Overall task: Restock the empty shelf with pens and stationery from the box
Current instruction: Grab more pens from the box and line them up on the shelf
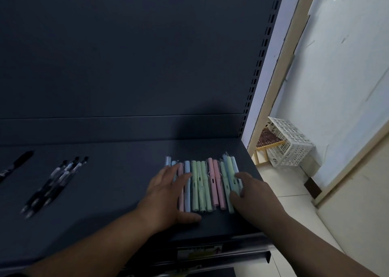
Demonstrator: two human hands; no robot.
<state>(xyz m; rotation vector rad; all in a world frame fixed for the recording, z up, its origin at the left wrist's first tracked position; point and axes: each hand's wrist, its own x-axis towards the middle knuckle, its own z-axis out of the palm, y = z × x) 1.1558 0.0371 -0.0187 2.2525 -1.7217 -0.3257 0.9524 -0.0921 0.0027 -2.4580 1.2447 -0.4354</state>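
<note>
left hand (168, 194) fingers spread flat over the pens (202, 184). right hand (251, 191) fingers together against their edge. squeeze inward evenly.

A row of pens (203, 184) lies near the right end of the shelf (117, 192), my left hand (168, 194) on its left part and my right hand (251, 192) at its right edge. Well left I see a cluster of pens (56, 184), with a single pen (17, 164) beyond.

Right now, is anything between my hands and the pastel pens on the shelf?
Nothing visible. The left hand rests on the left end of the pastel pens, and the right hand touches their right end, on the shelf.
</note>
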